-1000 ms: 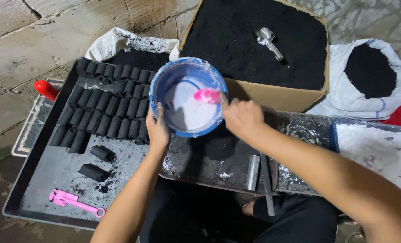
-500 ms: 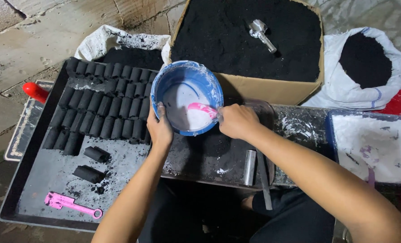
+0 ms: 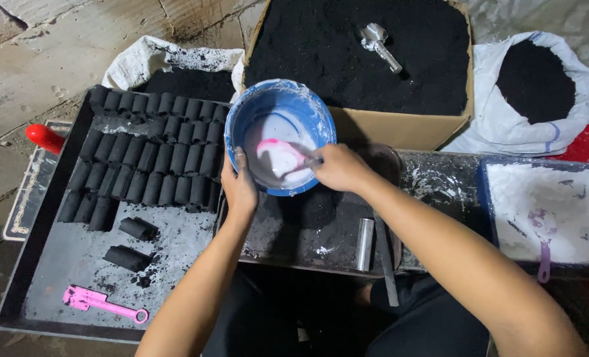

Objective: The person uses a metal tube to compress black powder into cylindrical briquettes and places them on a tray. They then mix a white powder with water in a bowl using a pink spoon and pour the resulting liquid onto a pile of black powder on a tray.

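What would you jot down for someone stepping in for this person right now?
Left hand grips the near rim of the tilted blue bowl.
Right hand holds a pink spoon in the white paste inside it.
Done: rows of black cylinders on the black tray, two lying apart.
Left: paste remains in the bowl; black powder fills the cardboard box.

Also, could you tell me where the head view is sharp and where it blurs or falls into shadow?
Head view: sharp on the black briquettes; the pink spoon in the blue bowl is slightly smeared; deep shadow below the metal tray.
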